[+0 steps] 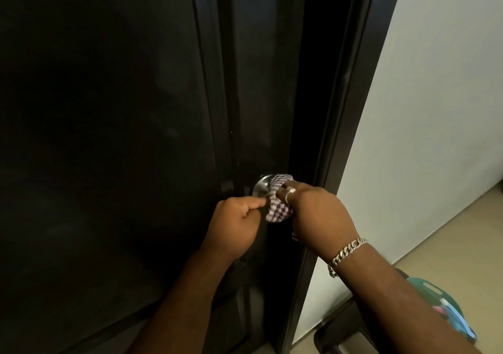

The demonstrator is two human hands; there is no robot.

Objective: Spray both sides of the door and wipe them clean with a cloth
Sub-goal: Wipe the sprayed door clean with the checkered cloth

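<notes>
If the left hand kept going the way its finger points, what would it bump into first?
The left hand points right, at the checked cloth that the right hand grips over the metal door knob. It would probably meet the cloth first; it may already be pinching it.

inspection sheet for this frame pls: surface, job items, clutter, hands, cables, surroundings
Surface: dark door, glossy, faint smears; shut or ajar cannot tell.
Job's things: checked cloth bunched against the metal door knob; no spray bottle seen.
Clutter: teal and pink object at lower right, partly hidden by the forearm; kind unclear.
Hands: right hand grips the cloth at the knob, ring and chain bracelet on it; left hand pinches the cloth's edge.
Cables: nothing seen.
Surroundings: dark door frame, white wall, beige floor.
</notes>
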